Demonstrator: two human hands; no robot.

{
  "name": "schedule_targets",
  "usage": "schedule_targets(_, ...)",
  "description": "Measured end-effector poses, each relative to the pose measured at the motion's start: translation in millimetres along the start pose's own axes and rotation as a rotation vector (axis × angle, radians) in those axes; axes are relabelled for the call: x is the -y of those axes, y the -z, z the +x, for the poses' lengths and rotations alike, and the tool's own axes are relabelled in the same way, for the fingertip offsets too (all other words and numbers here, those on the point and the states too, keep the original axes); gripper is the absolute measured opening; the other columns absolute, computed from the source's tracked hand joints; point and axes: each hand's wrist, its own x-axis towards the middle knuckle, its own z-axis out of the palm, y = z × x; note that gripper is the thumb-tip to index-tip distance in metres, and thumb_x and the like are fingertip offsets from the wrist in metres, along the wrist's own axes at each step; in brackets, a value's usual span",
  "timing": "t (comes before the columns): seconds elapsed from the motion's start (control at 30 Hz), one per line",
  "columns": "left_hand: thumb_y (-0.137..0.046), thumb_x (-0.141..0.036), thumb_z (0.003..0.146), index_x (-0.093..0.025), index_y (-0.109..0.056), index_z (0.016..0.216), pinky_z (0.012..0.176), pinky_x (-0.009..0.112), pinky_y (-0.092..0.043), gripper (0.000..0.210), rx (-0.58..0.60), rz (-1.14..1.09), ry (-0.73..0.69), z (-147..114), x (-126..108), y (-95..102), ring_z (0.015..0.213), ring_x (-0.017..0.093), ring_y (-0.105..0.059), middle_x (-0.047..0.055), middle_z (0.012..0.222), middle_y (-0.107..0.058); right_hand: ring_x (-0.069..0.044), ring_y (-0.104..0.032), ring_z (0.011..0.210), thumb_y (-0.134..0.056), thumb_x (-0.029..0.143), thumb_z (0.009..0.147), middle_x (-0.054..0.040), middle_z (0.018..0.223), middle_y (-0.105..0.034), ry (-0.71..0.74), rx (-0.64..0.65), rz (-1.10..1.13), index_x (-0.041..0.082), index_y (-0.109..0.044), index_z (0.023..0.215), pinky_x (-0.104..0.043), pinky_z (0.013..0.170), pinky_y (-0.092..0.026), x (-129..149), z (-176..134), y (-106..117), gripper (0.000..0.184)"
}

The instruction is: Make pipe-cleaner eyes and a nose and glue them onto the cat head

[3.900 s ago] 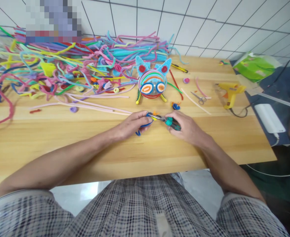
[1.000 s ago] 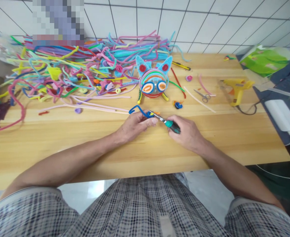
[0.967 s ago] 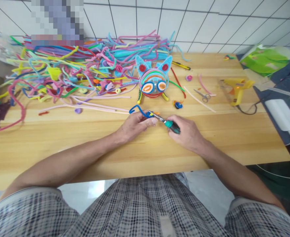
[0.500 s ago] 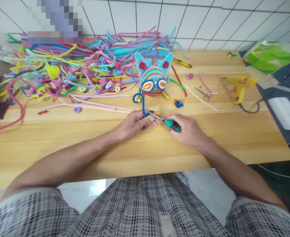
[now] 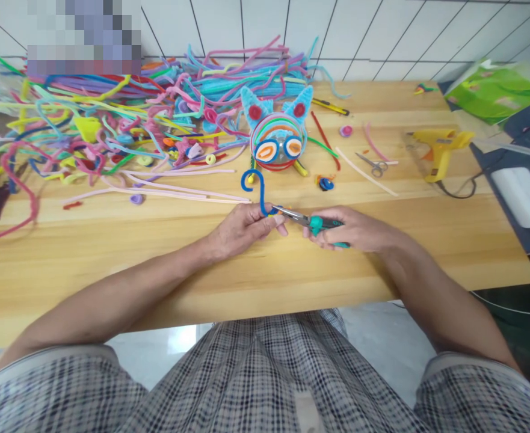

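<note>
Work on the cat-like pipe-cleaner figure [image 5: 279, 129] is judged well advanced; ears, ringed eyes, banded body and feet are in place, and it is stood towards the far edge of the wooden bench [image 5: 178, 276]. The blue pipe cleaner [image 5: 261, 189] is judged only part shaped; its upper end is bent into an unclosed hook just before the figure in view, while its lower end, with orange and yellow bits, is pinched between the closed thumb and fingers of the left hand [image 5: 242, 227], midway between near and far edges; no join to the figure is seen. The long-nose pliers [image 5: 316, 224] are gripped by the curled fingers of the right hand [image 5: 355, 228], tips at the blue piece; whether they bite cannot be told. A blue-and-orange coil [image 5: 325, 183] is left loose; the glue gun [image 5: 438, 150] is laid near the right edge.
</note>
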Motion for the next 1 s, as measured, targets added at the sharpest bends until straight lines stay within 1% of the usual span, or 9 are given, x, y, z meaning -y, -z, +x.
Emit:
schedule_targets(0.13,-0.066,-0.062,0.106,-0.015,-0.085,0.094,0.055,0.025,-0.029,0.052,-0.017,0.012,-0.047,2.4,0.3,0.5,0.057,0.010,-0.039,-0.002,0.064,-0.049,-0.011,-0.056,0.057,-0.077,0.027,0.073,0.0020,0.074,-0.066,-0.043,0.051,0.186,0.018,-0.074,0.098,-0.023,0.046,-0.039,-5.3,3.6,-0.3,0.027)
schedule_targets(0.3,-0.080,-0.071,0.093,-0.014,-0.078,0.089,0.052,0.022,-0.032,0.057,-0.055,-0.144,0.029,6.9,7.2,-0.7,0.055,0.010,-0.043,-0.002,0.064,-0.056,-0.010,-0.058,0.061,-0.077,0.028,0.078,0.0031,0.077,-0.065,0.073,0.007,0.166,0.017,-0.072,0.105,-0.021,0.050,-0.044,-11.9,9.0,-5.5,0.029)
schedule_targets(0.43,-0.064,-0.073,0.103,-0.014,-0.080,0.089,0.052,0.023,-0.032,0.063,-0.082,-0.053,0.012,5.9,10.3,-2.0,0.053,0.010,-0.042,-0.002,0.061,-0.051,-0.010,-0.058,0.063,-0.073,0.027,0.079,0.0039,0.079,-0.064,0.111,-0.051,0.069,0.018,-0.072,0.105,-0.020,0.052,-0.047,-10.9,9.4,-7.2,0.028)
schedule_targets(0.57,-0.059,-0.061,0.110,-0.015,-0.078,0.085,0.056,0.022,-0.038,0.055,-0.101,0.099,-0.096,3.3,4.1,-2.0,0.058,0.010,-0.047,-0.002,0.064,-0.054,-0.009,-0.058,0.063,-0.073,0.026,0.079,0.0045,0.079,-0.065,0.099,-0.031,0.060,0.018,-0.074,0.106,-0.019,0.053,-0.047,-9.3,8.2,-4.0,0.028)
schedule_targets(0.7,-0.059,-0.039,0.111,-0.017,-0.066,0.077,0.062,0.022,-0.042,0.042,-0.087,0.265,-0.243,-0.5,-5.7,-1.1,0.062,0.010,-0.053,-0.002,0.068,-0.059,-0.007,-0.057,0.056,-0.082,0.027,0.075,0.0044,0.074,-0.066,0.020,0.115,0.224,0.015,-0.076,0.102,-0.017,0.048,-0.045,-11.4,6.8,0.2,0.030)
schedule_targets(0.8,-0.057,-0.028,0.112,-0.018,-0.058,0.076,0.057,0.021,-0.037,0.037,-0.069,0.346,-0.356,-5.6,-9.6,-2.4,0.057,0.009,-0.047,-0.004,0.066,-0.052,-0.008,-0.059,0.052,-0.085,0.030,0.072,0.0027,0.072,-0.069,-0.060,0.231,0.372,0.014,-0.078,0.100,-0.016,0.043,-0.044,-15.6,5.8,2.9,0.033)
schedule_targets(0.87,-0.054,-0.025,0.113,-0.019,-0.056,0.079,0.056,0.022,-0.036,0.035,-0.059,0.404,-0.457,-8.3,-8.9,-4.6,0.057,0.009,-0.046,-0.004,0.067,-0.052,-0.008,-0.059,0.050,-0.086,0.030,0.073,0.0009,0.072,-0.071,-0.082,0.316,0.423,0.013,-0.079,0.101,-0.016,0.041,-0.044,-20.7,5.9,4.9,0.033)
schedule_targets(0.97,-0.049,-0.028,0.116,-0.019,-0.060,0.085,0.064,0.025,-0.045,0.034,-0.009,0.462,-0.618,-7.3,-2.2,-6.9,0.066,0.013,-0.056,0.001,0.076,-0.063,-0.008,-0.056,0.046,-0.086,0.035,0.076,-0.0016,0.070,-0.073,-0.062,0.503,0.469,0.012,-0.079,0.098,-0.017,0.038,-0.042,-30.8,5.7,10.1,0.032)
schedule_targets(1.0,-0.048,-0.030,0.116,-0.019,-0.061,0.085,0.066,0.026,-0.047,0.035,0.020,0.456,-0.635,-5.6,0.8,-6.8,0.068,0.014,-0.058,0.002,0.078,-0.065,-0.009,-0.055,0.046,-0.086,0.037,0.076,-0.0023,0.069,-0.073,-0.038,0.552,0.477,0.012,-0.079,0.096,-0.017,0.038,-0.041,-33.5,4.6,13.0,0.033)
